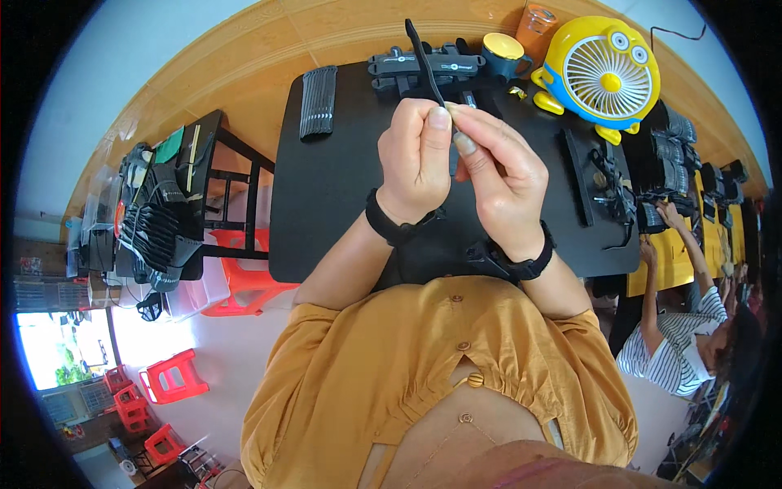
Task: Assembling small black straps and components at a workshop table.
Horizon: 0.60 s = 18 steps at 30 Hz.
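Over the middle of the black table (326, 204), my left hand (414, 159) and my right hand (507, 181) are raised close together. Both pinch the lower end of a thin black strap (422, 61), whose free end stands up and away from me. The thumbs and fingertips nearly meet on it and hide the gripped end. Behind the hands, at the table's far edge, lie several black padded straps (432, 63). A flat stack of dark strips (318, 102) rests at the far left of the table.
A yellow toy-shaped fan (609, 77) stands far right beside a lidded mug (503, 55) and an orange cup (536, 26). A black bar (575, 178) and tangled black straps (612, 191) lie at right. Another person (676, 342) works at a yellow table; red stools (175, 376) stand left.
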Tool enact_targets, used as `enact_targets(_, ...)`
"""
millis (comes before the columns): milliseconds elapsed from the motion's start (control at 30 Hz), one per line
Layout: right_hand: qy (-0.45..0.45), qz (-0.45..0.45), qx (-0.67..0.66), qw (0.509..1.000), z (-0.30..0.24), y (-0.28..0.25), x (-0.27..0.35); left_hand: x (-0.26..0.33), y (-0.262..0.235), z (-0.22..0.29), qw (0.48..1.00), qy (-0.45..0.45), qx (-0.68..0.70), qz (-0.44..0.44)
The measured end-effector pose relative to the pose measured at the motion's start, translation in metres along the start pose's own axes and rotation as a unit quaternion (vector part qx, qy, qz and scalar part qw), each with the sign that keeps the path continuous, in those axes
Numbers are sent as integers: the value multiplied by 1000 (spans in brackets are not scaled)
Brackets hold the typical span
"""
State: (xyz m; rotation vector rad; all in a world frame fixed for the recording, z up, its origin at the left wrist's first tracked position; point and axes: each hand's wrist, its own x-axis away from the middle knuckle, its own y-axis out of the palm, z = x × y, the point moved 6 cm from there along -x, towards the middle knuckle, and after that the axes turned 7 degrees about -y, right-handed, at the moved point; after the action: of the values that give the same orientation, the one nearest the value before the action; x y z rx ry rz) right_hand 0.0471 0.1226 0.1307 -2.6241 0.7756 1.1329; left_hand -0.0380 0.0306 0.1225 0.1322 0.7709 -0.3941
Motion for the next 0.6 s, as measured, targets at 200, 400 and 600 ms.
enact_targets(200, 47, -15, 0, 999, 2, 3, 21, 26, -10, -14, 1000, -18, 18, 6)
enact_targets(400, 194, 0, -94, 976, 18, 6, 42, 41, -20, -25, 998, -25, -56, -2)
enact_targets(600, 262, -36, -117, 957, 24, 14, 50, 54, -29, -34, 997, -78, -8, 15)
